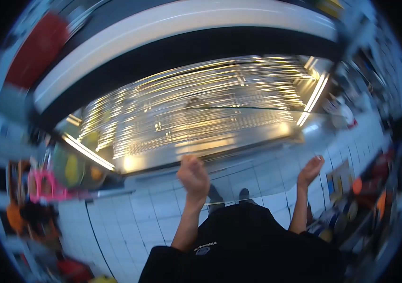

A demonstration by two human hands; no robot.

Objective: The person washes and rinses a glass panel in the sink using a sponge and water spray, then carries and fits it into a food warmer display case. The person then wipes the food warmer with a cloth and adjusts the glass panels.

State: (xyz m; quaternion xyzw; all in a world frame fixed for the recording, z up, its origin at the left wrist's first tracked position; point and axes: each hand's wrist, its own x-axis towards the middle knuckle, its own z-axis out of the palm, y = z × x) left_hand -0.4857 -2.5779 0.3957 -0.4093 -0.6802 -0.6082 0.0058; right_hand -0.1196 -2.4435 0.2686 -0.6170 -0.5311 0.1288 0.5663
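Observation:
A clear glass pane [252, 181] is faintly visible between my two hands, with its greenish far edge crossing in front of a lit display case [201, 153]. My left hand [194, 178] is closed at the pane's left edge, its fingers curled. At the right edge, my right hand [310, 171] is closed too, fingers pressed together against the glass. Inside the case, shiny wire racks [201, 104] lie under bright strip lights. Motion blur smears the racks and the pane's outline.
White floor tiles [139, 221] spread below, with my shoes [244, 194] near the case. A pink plastic item [47, 185] stands at the left among clutter. Cardboard [341, 179] and several mixed goods crowd the right side. A red box-like object [38, 49] sits at upper left.

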